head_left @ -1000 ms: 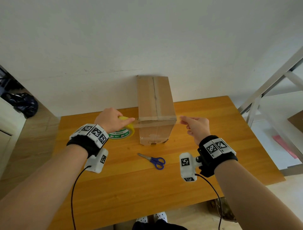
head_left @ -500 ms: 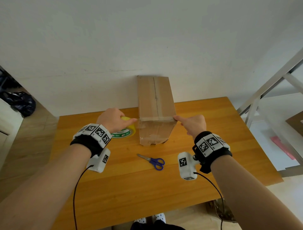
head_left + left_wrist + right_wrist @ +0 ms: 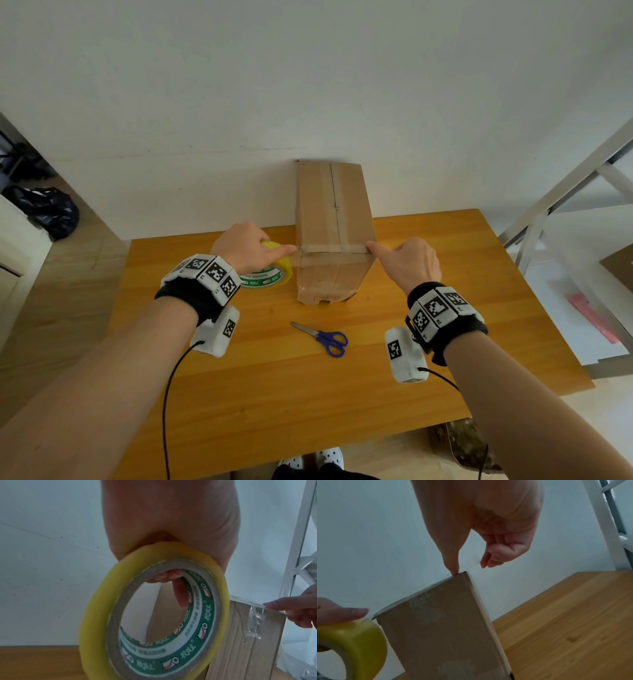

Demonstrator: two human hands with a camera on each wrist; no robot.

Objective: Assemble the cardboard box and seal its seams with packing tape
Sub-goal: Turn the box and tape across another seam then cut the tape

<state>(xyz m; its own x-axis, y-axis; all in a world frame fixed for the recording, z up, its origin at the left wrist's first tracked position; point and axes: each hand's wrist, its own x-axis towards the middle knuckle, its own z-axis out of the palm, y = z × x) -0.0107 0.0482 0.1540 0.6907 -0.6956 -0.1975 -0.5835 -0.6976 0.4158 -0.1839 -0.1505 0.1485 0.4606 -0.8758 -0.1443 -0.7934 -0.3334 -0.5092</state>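
A tall cardboard box (image 3: pixel 334 222) stands on end at the back of the wooden table (image 3: pixel 308 394), close to the wall. A strip of clear tape (image 3: pixel 334 248) runs across its near top edge. My left hand (image 3: pixel 270 250) grips the yellow packing tape roll (image 3: pixel 270 274) just left of the box, with fingers through the core (image 3: pixel 178 588) and the thumb over the rim. My right hand (image 3: pixel 387 251) is at the box's right top corner: the thumb (image 3: pixel 453 566) presses the tape down there, and the curled fingers (image 3: pixel 488 561) keep the tape's free end.
Blue-handled scissors (image 3: pixel 323 337) lie on the table in front of the box. A white metal shelf frame (image 3: pixel 561 192) stands to the right. A black bag (image 3: pixel 51 212) sits on the floor at the left. The wall is right behind the box.
My right hand has drawn the stretched tape in from the right and down onto the box's right top corner. The left hand with the roll has stayed beside the box.
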